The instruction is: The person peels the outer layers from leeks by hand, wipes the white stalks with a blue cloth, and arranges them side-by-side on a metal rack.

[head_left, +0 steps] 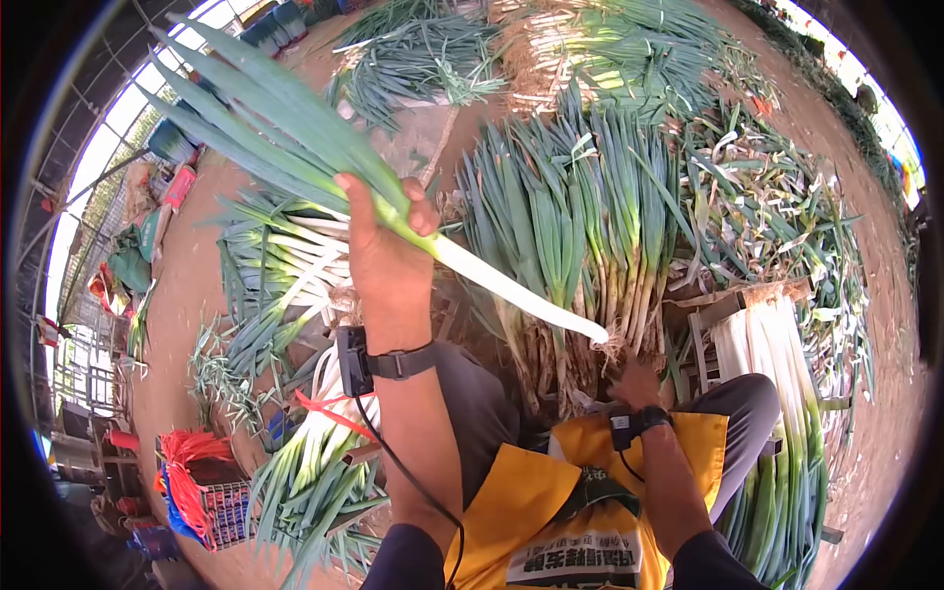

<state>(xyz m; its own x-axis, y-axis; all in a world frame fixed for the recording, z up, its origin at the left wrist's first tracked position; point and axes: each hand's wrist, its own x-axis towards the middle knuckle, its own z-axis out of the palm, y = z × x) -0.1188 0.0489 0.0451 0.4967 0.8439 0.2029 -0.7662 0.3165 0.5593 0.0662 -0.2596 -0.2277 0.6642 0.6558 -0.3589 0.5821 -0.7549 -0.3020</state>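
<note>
My left hand (385, 251) is raised and grips a long leek (462, 265) at the join of its white stalk and green leaves. The leaves fan up to the upper left; the white stalk slants down to the right, ending near a pile of unpeeled leeks (580, 226). My right hand (634, 383) is low, reaching into the roots at the base of that pile; its fingers are mostly hidden. Both wrists carry black strapped devices. A yellow apron (551, 511) covers my lap.
Cleaned white leeks lie stacked on a wooden rack (777, 393) at right and in a bundle (315, 462) at lower left. Trimmed leaves (777, 216) litter the dirt floor. More leek heaps (590, 49) lie farther off. A crate with red strings (202, 482) stands at lower left.
</note>
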